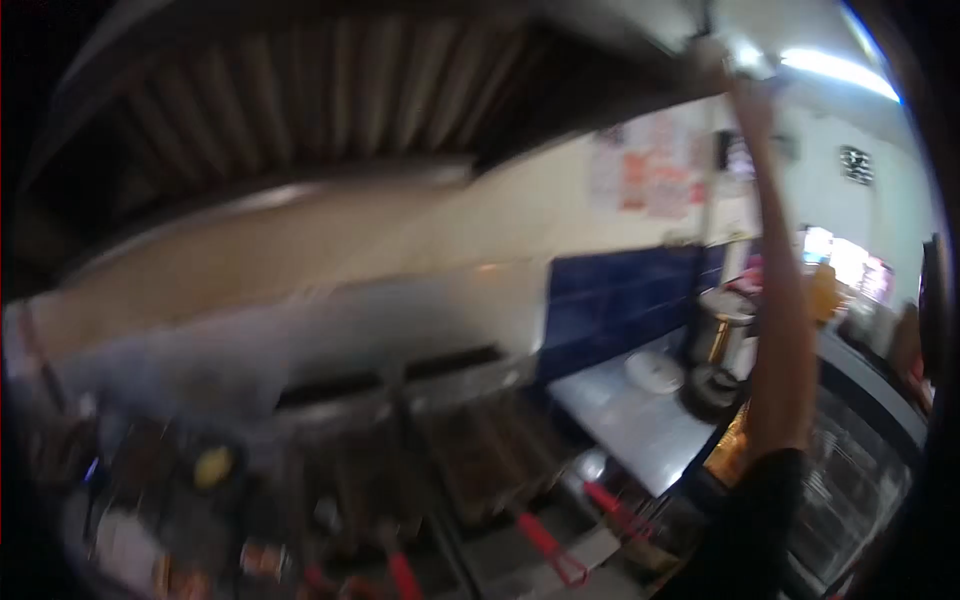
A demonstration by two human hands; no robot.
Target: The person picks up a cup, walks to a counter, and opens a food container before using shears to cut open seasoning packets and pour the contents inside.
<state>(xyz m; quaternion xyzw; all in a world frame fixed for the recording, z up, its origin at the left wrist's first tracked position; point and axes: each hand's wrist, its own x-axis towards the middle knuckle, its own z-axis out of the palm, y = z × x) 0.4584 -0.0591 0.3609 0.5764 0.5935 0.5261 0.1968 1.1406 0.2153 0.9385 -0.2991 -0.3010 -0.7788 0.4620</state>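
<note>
My right arm, in a black sleeve, stretches up along the right side. At its end my right hand (755,88) is raised beside the right end of the metal extractor hood (350,85), near the bright ceiling light (838,72). Blur hides its fingers and anything they may hold. My left hand cannot be made out. Under the hood are fryers with baskets (485,455), whose red handles (550,548) point toward me.
A metal counter (615,415) with a white round dish (654,372) adjoins blue wall tiles (615,300). A tall metal pot (725,335) stands behind it. A glass display case (850,480) is at the right; blurred items lie at the lower left.
</note>
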